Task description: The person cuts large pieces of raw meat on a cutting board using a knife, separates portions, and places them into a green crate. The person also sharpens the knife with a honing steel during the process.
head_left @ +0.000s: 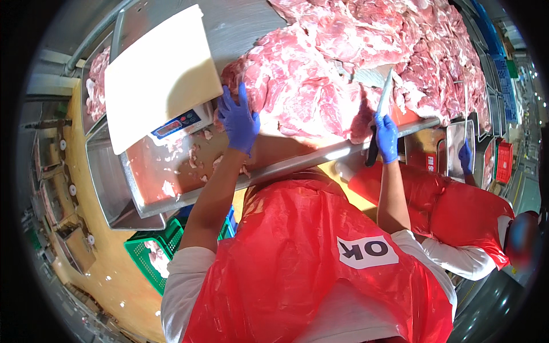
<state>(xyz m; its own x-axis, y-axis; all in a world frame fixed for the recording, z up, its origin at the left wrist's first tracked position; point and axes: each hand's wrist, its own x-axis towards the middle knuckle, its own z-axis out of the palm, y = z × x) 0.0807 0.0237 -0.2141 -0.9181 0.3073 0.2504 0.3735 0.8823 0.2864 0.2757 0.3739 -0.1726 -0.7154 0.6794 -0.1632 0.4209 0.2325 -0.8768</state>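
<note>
A: Left hand (240,126); how is the grip set?
B: Fingers spread apart, nothing clasped; placed at the left edge of the meat (309,97), which is heaped on the tabletop (274,147).
A: Right hand (387,137)?
B: Grip clamped on the knife (385,92); blade pointed away from the body, beside the meat.
A: Risks?
B: Left hand could be cut, were the blade swept leftward; knife could be dropped, were its handle slick; meat could be spilled, were the heap pushed nearward.

Raw pink meat (309,88) with white fat lies piled on the desk (326,157). The black-handled knife (385,94) points to the far side.
</note>
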